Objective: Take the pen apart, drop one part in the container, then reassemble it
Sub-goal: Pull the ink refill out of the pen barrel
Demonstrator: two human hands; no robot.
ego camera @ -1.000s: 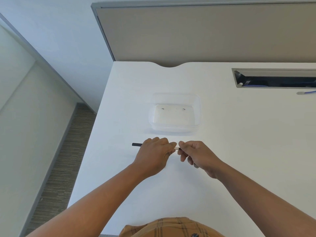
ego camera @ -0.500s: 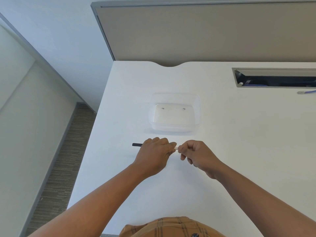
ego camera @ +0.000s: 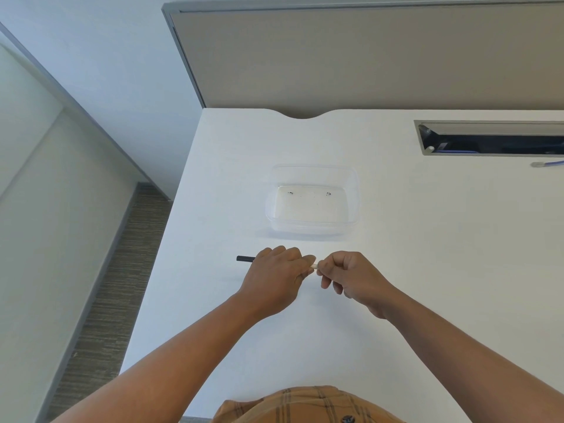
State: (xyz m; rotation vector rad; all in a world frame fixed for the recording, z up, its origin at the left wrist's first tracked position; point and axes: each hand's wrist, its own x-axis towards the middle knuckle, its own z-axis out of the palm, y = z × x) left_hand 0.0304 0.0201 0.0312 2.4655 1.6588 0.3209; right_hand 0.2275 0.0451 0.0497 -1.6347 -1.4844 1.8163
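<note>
I hold a pen [ego camera: 245,258] level above the white desk [ego camera: 427,254]. Its black end sticks out to the left of my left hand [ego camera: 274,277], which is closed around the barrel. My right hand [ego camera: 348,277] pinches the pale right end of the pen, a short whitish piece showing between the two hands. Most of the pen is hidden inside my fists. A clear plastic container [ego camera: 312,228] stands just beyond the hands, and nothing shows inside it except small dark marks on its bottom.
A recessed cable slot [ego camera: 488,138] with a blue cable runs along the back right of the desk. A loose cable end [ego camera: 546,163] lies near it. A grey partition [ego camera: 366,56] closes the far edge. The desk's left edge drops to the floor.
My right hand has shifted slightly left and closer to my left hand, its fingers turned around the pale end. The left hand and the container have stayed put.
</note>
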